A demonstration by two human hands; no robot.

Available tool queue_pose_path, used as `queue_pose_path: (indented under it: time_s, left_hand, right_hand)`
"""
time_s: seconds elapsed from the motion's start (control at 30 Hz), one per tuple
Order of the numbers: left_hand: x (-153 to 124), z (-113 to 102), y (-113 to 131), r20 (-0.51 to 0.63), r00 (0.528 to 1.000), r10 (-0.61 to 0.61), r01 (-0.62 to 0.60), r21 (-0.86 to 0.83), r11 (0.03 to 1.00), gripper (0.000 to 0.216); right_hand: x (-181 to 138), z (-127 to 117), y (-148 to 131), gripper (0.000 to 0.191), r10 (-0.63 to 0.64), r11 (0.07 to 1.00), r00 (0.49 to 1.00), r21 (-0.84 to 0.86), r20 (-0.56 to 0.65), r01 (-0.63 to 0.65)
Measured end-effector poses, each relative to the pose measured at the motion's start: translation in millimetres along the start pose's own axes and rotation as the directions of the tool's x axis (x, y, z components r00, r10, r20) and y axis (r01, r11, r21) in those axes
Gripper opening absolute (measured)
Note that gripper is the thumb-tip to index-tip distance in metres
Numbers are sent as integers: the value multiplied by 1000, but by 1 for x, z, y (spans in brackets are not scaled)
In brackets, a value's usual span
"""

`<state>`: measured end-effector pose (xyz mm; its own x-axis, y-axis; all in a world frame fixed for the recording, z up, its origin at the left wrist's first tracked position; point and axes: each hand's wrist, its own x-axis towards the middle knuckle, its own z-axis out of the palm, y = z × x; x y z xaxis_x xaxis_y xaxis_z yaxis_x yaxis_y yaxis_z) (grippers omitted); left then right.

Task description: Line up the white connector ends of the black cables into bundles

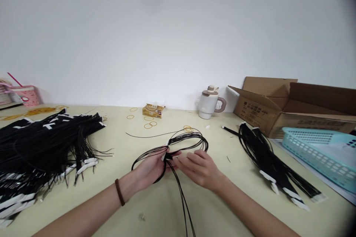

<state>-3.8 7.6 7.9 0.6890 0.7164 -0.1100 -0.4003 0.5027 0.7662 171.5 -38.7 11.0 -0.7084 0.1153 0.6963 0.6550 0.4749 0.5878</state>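
Observation:
A bundle of thin black cables (191, 139) is looped between my two hands at the middle of the table. My left hand (150, 166), with a brown band at the wrist, is closed around the bundle where the loops meet. A small white piece shows beside its fingers. On the other side, my right hand (198, 166) pinches the cables at the crossing, fingers bent. Several strands hang down toward the near edge, and one stretches out to the left. The fingertips are partly hidden by the cables.
A large pile of black cables (63, 137) covers the left side. On the right lie more cable bundles (267, 163), a turquoise basket (311, 159) and an open cardboard box (258, 111). Rubber bands (148, 126), a small box (154, 110) and a tumbler (208, 103) stand or lie toward the wall.

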Motion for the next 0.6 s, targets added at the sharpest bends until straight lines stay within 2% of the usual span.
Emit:
queue_pose_path:
  time_s: [0.17, 0.6]
  left_hand:
    - [0, 1, -2, 28, 999, -24, 25, -20, 1000, 11]
    - [1, -2, -6, -17, 999, -29, 28, -75, 997, 7]
  right_hand:
    - [-2, 12, -6, 9, 44, 984, 997, 172, 66, -55]
    - [1, 13, -5, 14, 20, 965, 994, 257, 106, -47]
